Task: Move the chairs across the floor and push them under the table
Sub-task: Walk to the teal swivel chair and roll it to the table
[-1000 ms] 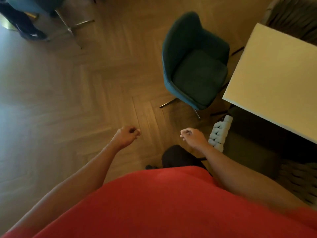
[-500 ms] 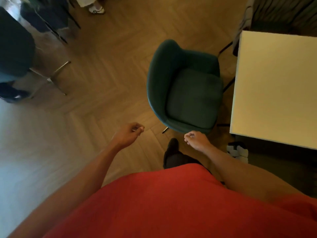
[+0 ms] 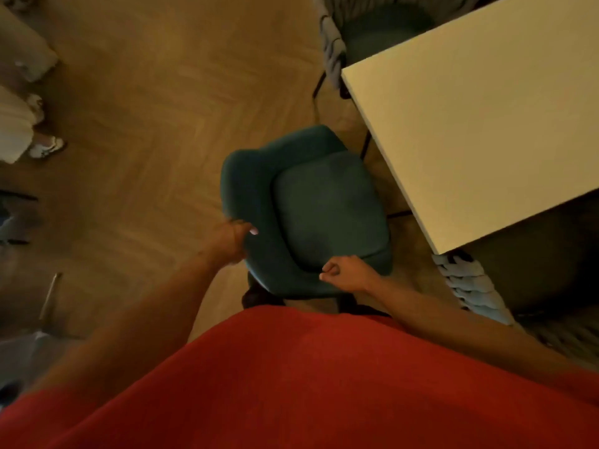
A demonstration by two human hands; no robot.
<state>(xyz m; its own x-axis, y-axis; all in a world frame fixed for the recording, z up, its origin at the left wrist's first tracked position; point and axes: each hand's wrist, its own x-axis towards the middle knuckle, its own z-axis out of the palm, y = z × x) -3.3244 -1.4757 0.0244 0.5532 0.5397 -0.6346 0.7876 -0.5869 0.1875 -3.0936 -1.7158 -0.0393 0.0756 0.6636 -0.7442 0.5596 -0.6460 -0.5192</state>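
Gripping teal chair (image 3: 327,209) backrest with left hand (image 3: 231,243); right hand (image 3: 345,273) curled at rim, grip unclear.

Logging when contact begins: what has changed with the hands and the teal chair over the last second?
Both hands went forward from empty air to the teal chair: the left hand now grips its backrest rim; the right hand sits curled at the near rim, grip unclear. The chair stays beside the table, not under it.

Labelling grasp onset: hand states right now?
Left hand: at the back rim of the teal chair, blurred; grip cannot be told.
Right hand: closed, fingers curled above the chair's near rim, holding nothing.
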